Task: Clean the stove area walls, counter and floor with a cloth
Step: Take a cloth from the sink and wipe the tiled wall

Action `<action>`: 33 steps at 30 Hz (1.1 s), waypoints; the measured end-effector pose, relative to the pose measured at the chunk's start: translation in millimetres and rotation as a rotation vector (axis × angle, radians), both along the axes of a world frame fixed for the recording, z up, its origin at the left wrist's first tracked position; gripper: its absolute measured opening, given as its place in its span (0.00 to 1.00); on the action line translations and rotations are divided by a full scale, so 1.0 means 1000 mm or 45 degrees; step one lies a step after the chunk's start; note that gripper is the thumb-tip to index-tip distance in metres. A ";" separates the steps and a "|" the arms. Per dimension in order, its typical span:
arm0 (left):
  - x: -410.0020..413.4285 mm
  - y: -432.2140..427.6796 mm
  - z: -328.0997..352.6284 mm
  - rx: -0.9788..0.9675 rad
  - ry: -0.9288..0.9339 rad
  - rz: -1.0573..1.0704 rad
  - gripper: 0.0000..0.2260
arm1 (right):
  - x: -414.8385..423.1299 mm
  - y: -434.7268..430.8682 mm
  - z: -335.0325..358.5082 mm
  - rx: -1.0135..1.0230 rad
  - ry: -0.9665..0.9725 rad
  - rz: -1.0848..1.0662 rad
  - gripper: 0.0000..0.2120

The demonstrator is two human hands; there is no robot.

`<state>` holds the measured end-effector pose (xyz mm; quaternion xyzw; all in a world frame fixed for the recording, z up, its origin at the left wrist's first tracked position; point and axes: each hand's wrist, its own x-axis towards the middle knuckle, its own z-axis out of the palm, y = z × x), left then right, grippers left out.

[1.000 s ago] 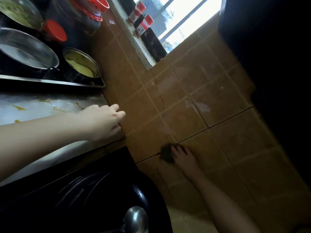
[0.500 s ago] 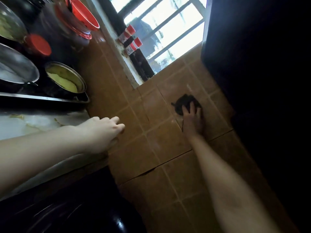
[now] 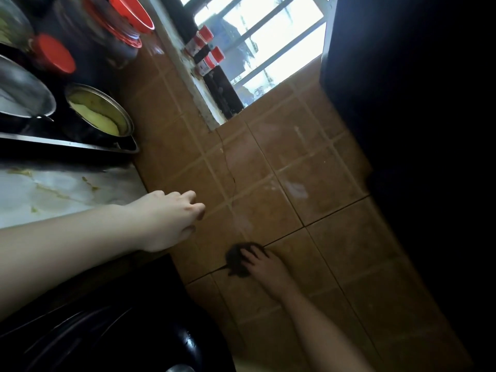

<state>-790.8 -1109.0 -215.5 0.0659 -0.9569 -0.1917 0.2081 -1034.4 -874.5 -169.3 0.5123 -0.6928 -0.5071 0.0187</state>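
You are wiping the wall tiles [image 3: 268, 162]: right hand [image 3: 264, 264], fingers spread, pressing the dark cloth [image 3: 236, 260] flat against them; left hand [image 3: 171, 218], loosely curled, bracing on the worktop [image 3: 67, 189]. Next, I judge, you should be sweeping up over the pale smear [image 3: 295, 189].

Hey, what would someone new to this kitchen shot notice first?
The bright barred window at the top pulls the eye first, then the right hand pressing a dark cloth to the brown tiled wall below it. At upper left, red lids stand out beside a steel pot of yellow food.
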 end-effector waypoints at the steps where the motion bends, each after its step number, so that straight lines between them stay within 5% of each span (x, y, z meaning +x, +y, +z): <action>1: -0.001 0.000 0.002 -0.005 0.003 0.010 0.14 | 0.000 -0.001 0.009 -0.045 0.025 0.004 0.23; 8: -0.007 0.010 0.010 -0.004 -0.018 0.024 0.14 | 0.002 -0.079 0.140 -0.925 0.377 0.059 0.27; 12: -0.010 0.017 0.004 -0.009 -0.041 0.014 0.14 | 0.005 -0.096 0.158 -1.378 0.350 -0.025 0.26; 18: -0.009 0.027 -0.001 0.002 -0.111 0.005 0.14 | 0.003 -0.029 0.050 -0.765 0.091 0.109 0.21; 24: -0.005 0.041 -0.005 -0.030 -0.152 -0.024 0.15 | 0.003 0.086 -0.041 -0.086 -0.050 -0.110 0.23; 30: -0.007 0.058 -0.005 -0.038 -0.173 -0.070 0.15 | 0.004 0.108 -0.030 -0.057 0.000 0.058 0.20; 33: -0.012 0.069 -0.002 -0.009 -0.173 -0.101 0.15 | 0.002 0.086 0.000 -0.239 0.044 0.162 0.24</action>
